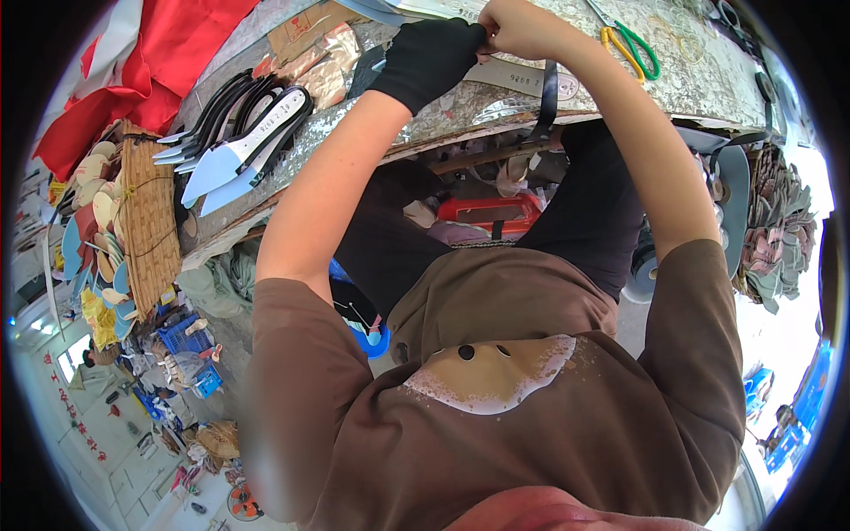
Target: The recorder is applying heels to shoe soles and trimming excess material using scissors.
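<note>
My left hand [434, 58], in a black glove, is closed at the far edge of the worktable. My right hand [529, 30], bare, pinches at the left hand's fingertips, so the two hands meet. What they grip between them is too small and hidden to name. Just below the hands lies a pale shoe insole [513, 76] with a rounded end, partly covered by the fingers. A black strip [549, 96] crosses its right end and hangs over the table's near edge.
Several insoles with black edging [251, 133] are stacked on the left of the worktable [699, 88]. Scissors [630, 49] with yellow and green handles lie at right. Red cloth [168, 75] and a bamboo basket [149, 221] stand left. A red container [489, 212] shows beneath the table.
</note>
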The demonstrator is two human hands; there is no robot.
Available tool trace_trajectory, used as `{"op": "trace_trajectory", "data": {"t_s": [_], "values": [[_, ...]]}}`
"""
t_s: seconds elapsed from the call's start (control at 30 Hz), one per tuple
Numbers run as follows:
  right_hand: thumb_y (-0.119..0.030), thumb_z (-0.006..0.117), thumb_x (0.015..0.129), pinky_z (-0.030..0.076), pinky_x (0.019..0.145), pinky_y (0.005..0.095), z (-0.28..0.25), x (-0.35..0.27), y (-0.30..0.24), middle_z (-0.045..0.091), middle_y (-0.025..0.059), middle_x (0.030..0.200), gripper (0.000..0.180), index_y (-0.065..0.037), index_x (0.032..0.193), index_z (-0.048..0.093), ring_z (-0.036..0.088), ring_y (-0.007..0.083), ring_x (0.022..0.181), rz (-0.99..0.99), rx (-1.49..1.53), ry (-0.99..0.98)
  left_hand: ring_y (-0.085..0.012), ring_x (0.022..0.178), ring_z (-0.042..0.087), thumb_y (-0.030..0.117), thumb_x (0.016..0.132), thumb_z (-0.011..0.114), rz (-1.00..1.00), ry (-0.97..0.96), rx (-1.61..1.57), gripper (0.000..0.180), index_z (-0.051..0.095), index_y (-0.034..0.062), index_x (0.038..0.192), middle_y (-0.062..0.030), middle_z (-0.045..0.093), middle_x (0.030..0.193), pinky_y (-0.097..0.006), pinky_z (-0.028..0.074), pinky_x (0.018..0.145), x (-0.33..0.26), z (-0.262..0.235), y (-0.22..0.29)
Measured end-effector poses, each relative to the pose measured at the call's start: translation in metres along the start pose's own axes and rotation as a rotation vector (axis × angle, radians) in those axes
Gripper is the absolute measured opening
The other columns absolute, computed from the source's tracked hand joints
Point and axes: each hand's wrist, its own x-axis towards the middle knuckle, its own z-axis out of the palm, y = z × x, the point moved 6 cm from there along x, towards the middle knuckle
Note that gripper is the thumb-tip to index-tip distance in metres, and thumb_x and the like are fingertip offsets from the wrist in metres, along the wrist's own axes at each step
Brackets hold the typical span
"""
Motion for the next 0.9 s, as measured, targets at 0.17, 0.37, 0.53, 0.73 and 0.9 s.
{"op": "trace_trajectory", "data": {"t_s": [0.17, 0.37, 0.53, 0.73, 0.9], "values": [[-0.018, 0.066, 0.081, 0.053, 0.070, 0.0482, -0.008, -0.015, -0.023, 0.067, 0.0246, 0.082, 0.023, 0.005, 0.082, 0.070, 0.065, 0.0402, 0.079, 0.153, -0.105, 0.092, -0.0294, 0.087, 0.070, 0.017, 0.080, 0.067, 0.045, 0.016, -0.402, 0.015, 0.071, 0.0144, 0.095, -0.0103, 0.071, 0.091, -0.045, 0.055, 0.075, 0.004, -0.013, -0.021], [-0.023, 0.068, 0.084, 0.054, 0.071, 0.0466, 0.002, -0.027, -0.026, 0.067, 0.0226, 0.082, 0.026, 0.003, 0.083, 0.071, 0.067, 0.0377, 0.082, 0.175, -0.196, 0.117, -0.0347, 0.087, 0.067, 0.008, 0.079, 0.059, -0.089, -0.397, -0.438, 0.024, 0.075, 0.0047, 0.096, -0.0187, 0.071, 0.094, -0.042, 0.053, 0.081, 0.024, -0.011, -0.021], [-0.022, 0.070, 0.083, 0.054, 0.072, 0.0462, 0.008, -0.029, -0.022, 0.068, 0.0227, 0.085, 0.024, 0.002, 0.084, 0.071, 0.067, 0.0381, 0.085, 0.193, -0.177, 0.159, -0.0357, 0.079, 0.067, 0.011, 0.079, 0.062, 0.013, -0.465, -0.310, 0.020, 0.075, 0.0007, 0.091, -0.0212, 0.070, 0.087, -0.042, 0.053, 0.076, 0.037, 0.010, -0.032], [-0.019, 0.068, 0.086, 0.054, 0.067, 0.0430, 0.017, -0.043, -0.029, 0.067, 0.0128, 0.088, 0.016, -0.004, 0.086, 0.068, 0.067, 0.0314, 0.078, 0.010, -0.334, 0.366, -0.0372, 0.074, 0.066, 0.014, 0.079, 0.065, 0.091, -0.518, -0.555, 0.020, 0.074, -0.0006, 0.089, -0.0230, 0.070, 0.083, -0.042, 0.052, 0.072, 0.033, 0.009, -0.027], [-0.018, 0.065, 0.087, 0.054, 0.067, 0.0434, 0.019, -0.067, -0.014, 0.063, 0.0103, 0.091, 0.014, -0.004, 0.091, 0.064, 0.068, 0.0320, 0.080, -0.126, -0.384, 0.400, -0.0347, 0.077, 0.067, 0.017, 0.079, 0.068, 0.175, -0.446, -0.299, 0.020, 0.076, 0.0013, 0.088, -0.0206, 0.071, 0.085, -0.042, 0.053, 0.074, 0.030, 0.024, -0.017]]}}
